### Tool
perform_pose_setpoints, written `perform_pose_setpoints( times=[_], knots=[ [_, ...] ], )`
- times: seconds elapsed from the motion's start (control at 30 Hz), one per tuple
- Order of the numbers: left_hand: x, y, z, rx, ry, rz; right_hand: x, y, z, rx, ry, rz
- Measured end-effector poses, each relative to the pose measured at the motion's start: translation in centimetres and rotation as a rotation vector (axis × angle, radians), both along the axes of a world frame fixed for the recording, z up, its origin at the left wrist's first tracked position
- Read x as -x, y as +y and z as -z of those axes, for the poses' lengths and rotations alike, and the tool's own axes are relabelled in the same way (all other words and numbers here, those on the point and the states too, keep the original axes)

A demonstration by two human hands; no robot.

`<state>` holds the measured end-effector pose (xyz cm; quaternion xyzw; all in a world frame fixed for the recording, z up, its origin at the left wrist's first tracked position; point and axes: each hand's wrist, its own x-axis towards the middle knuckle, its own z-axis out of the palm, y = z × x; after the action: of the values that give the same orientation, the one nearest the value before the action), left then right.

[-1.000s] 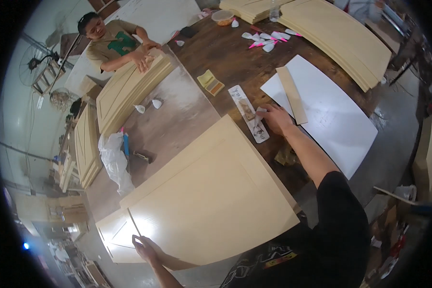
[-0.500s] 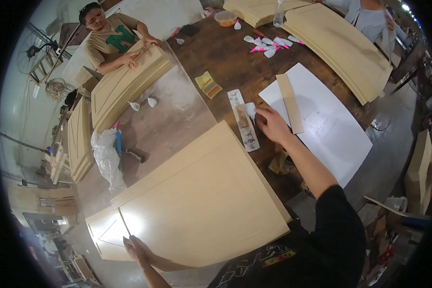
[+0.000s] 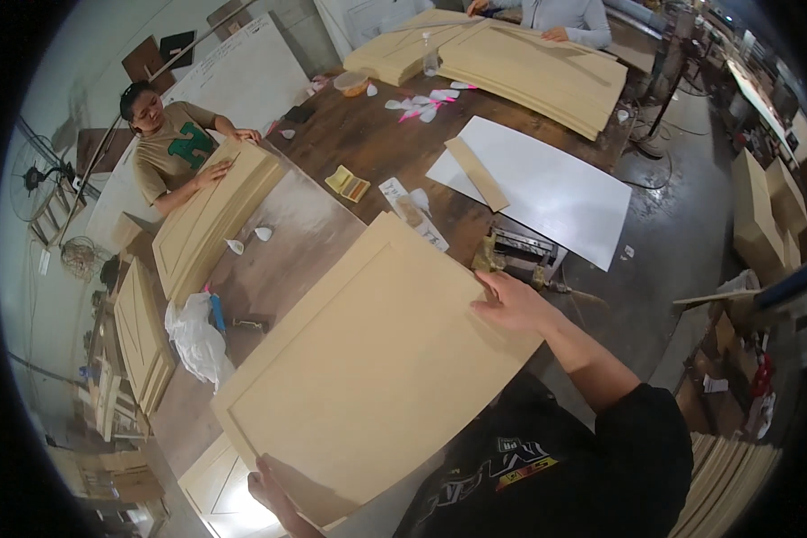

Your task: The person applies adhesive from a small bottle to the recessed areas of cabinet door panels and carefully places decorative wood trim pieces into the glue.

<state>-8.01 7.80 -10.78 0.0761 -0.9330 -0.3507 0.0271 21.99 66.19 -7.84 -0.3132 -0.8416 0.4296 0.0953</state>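
A large pale wooden panel (image 3: 377, 350) with a grooved border slants across the near side of the table in front of me. My right hand (image 3: 518, 309) is closed on its right edge, thumb on the upper face. At the near left corner, my left hand (image 3: 273, 496) grips the edge, with part of the fingers hidden. Under that corner shows another grooved panel (image 3: 220, 489), brightly lit. Beyond the far corner lies a white strip (image 3: 432, 235) with a brown block and a white bottle (image 3: 419, 199) on it.
A white board (image 3: 556, 197) with a wooden slat (image 3: 477, 175) lies to the right. Several pink-tipped white bottles (image 3: 426, 108) are scattered behind. Panel stacks (image 3: 529, 67) stand at the back and left, beside co-workers. A plastic bag (image 3: 195, 336) and a yellow box (image 3: 347, 184) are on the table.
My right hand has left the white bottle and taken the panel's right edge. The panel has shifted, uncovering more of the one beneath at the near left. The view has swung right.
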Motion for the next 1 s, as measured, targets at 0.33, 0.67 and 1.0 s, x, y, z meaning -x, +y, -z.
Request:
perform_pose_setpoints(
  times=[0.33, 0.67, 1.0],
  knots=[
    [-4.1, 8.4, -10.1, -0.487, 0.192, 0.174, -8.6, 2.0, 1.6, 0.256, 0.476, 0.886],
    [-11.3, 26.5, -14.2, -0.92, 0.768, 1.258, -39.0, 6.2, 17.1, 0.182, 1.689, 0.997],
    [-15.9, 33.2, -13.3, -0.965, 0.832, 1.214, -47.6, -0.7, 11.5, -0.327, 0.964, 1.405]
  ],
)
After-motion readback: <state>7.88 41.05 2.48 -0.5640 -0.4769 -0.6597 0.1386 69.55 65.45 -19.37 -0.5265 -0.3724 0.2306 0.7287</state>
